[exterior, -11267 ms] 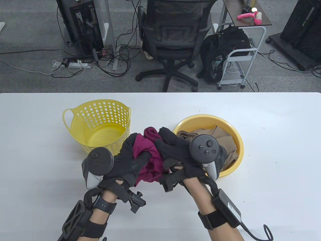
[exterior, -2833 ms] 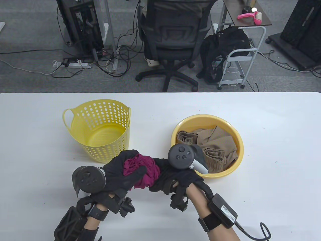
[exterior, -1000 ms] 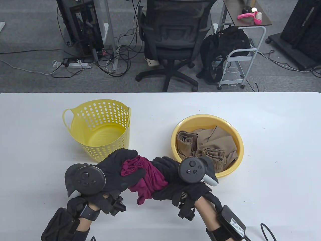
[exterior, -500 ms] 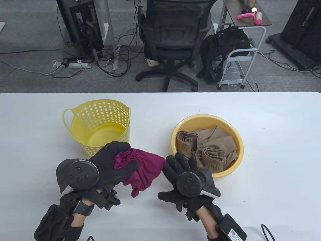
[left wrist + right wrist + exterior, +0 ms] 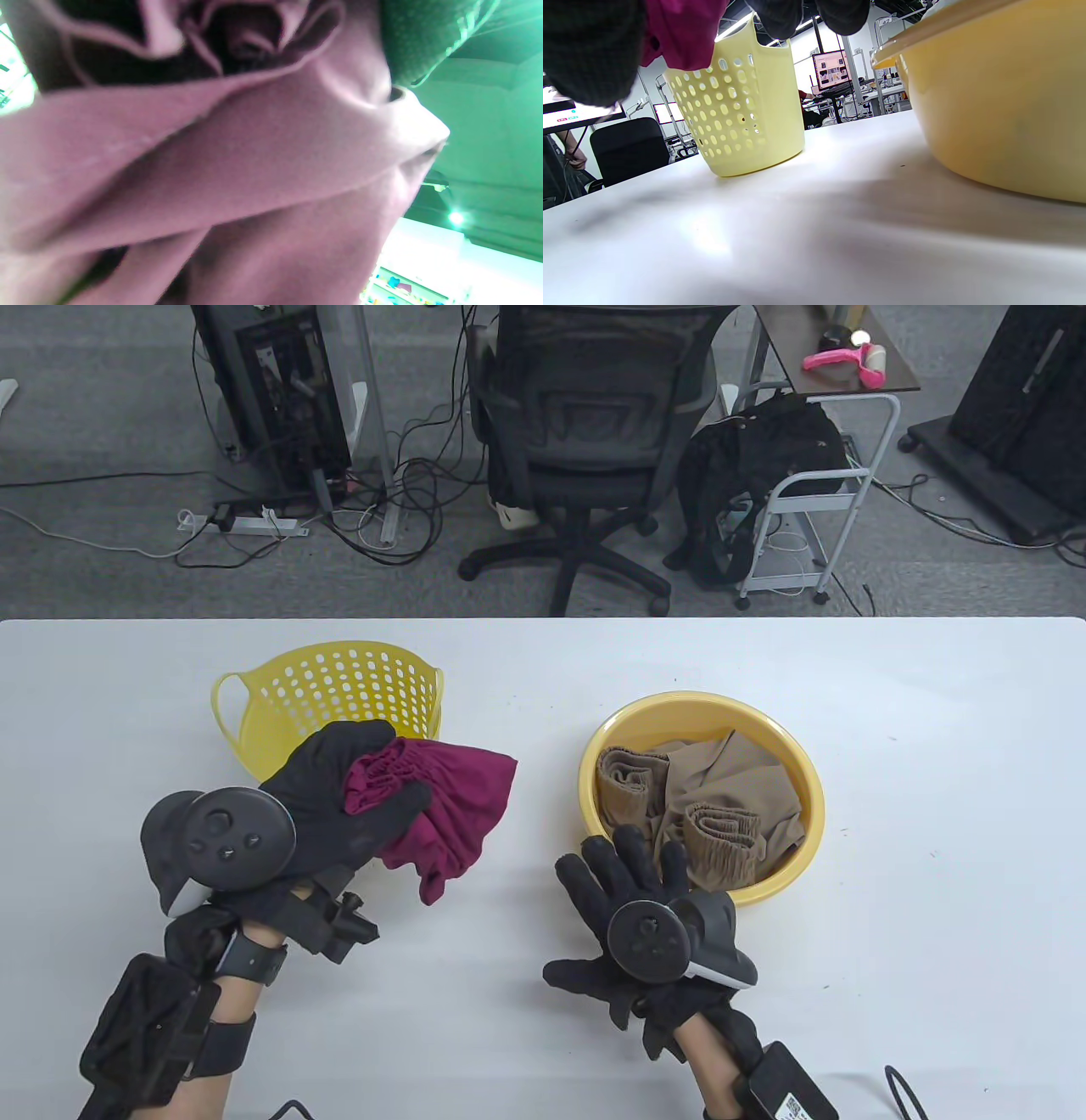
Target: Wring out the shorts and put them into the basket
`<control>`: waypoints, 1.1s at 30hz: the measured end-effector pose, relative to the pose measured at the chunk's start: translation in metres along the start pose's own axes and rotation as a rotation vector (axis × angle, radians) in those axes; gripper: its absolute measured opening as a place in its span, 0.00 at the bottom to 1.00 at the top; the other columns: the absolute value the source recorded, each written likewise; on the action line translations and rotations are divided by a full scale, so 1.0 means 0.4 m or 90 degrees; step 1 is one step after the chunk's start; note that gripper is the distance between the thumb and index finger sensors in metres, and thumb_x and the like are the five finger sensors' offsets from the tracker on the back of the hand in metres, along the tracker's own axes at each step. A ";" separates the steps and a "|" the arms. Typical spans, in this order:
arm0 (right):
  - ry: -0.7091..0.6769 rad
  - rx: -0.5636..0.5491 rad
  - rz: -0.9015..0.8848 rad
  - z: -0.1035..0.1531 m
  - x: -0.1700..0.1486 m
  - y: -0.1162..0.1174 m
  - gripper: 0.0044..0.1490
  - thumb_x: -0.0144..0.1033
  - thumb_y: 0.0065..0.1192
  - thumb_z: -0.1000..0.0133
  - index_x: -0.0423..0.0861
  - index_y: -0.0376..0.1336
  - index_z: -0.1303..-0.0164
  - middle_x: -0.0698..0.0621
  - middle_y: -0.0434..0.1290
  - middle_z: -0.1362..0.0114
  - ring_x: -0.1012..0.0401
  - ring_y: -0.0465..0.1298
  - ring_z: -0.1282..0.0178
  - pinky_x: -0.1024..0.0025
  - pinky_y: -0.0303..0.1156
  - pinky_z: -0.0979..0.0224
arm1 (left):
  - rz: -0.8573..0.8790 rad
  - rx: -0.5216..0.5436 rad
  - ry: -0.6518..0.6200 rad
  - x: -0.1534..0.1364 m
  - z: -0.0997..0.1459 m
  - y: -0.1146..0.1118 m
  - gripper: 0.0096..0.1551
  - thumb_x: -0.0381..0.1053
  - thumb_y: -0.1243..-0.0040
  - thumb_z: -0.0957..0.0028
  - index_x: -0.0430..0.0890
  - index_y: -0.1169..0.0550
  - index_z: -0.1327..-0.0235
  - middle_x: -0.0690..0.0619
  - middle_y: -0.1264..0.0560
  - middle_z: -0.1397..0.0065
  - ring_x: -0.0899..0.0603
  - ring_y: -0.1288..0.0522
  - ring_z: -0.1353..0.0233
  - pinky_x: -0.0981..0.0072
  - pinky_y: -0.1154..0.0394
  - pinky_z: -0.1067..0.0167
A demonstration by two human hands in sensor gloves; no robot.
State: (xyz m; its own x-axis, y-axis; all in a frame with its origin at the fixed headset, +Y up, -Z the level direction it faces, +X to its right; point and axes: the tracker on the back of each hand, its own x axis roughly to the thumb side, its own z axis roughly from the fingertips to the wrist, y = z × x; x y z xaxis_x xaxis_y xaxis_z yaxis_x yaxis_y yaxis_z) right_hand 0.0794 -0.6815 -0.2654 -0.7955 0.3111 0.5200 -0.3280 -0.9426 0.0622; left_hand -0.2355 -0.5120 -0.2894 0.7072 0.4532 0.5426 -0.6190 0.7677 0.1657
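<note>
My left hand grips the bunched maroon shorts by their waistband, holding them in the air in front of the yellow perforated basket. The cloth hangs down and to the right of the hand. In the left wrist view the shorts fill nearly the whole frame. My right hand lies with fingers spread and empty, just left of the yellow basin. In the right wrist view the basket stands on the table left of the basin, with the shorts above it.
Tan shorts lie crumpled inside the yellow basin. The white table stretches out to the right. Behind the table stand an office chair, a small cart and cables on the floor.
My right hand has let go of the maroon shorts and opened beside the basin. My left hand has carried the shorts up and to the left, in front of the basket.
</note>
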 end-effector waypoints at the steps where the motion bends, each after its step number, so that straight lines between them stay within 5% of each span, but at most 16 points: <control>1: 0.000 0.000 0.000 0.001 -0.001 0.000 0.69 0.77 0.65 0.52 0.43 0.46 0.15 0.33 0.46 0.15 0.31 0.40 0.17 0.20 0.35 0.30 | -0.006 0.000 0.002 0.000 -0.003 0.006 0.38 0.67 0.35 0.43 0.49 0.33 0.29 0.39 0.26 0.29 0.34 0.22 0.35 0.32 0.32 0.33; 13: 0.001 -0.005 0.004 0.007 -0.006 -0.009 0.68 0.76 0.65 0.52 0.43 0.46 0.15 0.33 0.46 0.15 0.31 0.40 0.17 0.20 0.34 0.30 | -0.074 0.032 0.048 -0.039 -0.034 0.072 0.39 0.62 0.36 0.42 0.52 0.40 0.24 0.41 0.35 0.19 0.30 0.30 0.26 0.29 0.40 0.28; 33: -0.009 -0.008 -0.012 0.014 -0.007 -0.009 0.68 0.76 0.65 0.52 0.43 0.47 0.15 0.33 0.45 0.15 0.31 0.40 0.17 0.20 0.34 0.31 | -0.155 -0.057 0.186 -0.188 -0.066 -0.059 0.38 0.58 0.38 0.42 0.55 0.43 0.23 0.44 0.40 0.15 0.31 0.34 0.20 0.28 0.45 0.27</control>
State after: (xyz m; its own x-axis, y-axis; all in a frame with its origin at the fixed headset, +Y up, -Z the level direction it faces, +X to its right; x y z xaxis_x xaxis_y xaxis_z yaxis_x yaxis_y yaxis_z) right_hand 0.0858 -0.6796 -0.2625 -0.7819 0.3262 0.5313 -0.3485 -0.9353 0.0614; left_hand -0.2651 -0.5524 -0.3560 0.9052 0.3529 0.2368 -0.3981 0.8993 0.1813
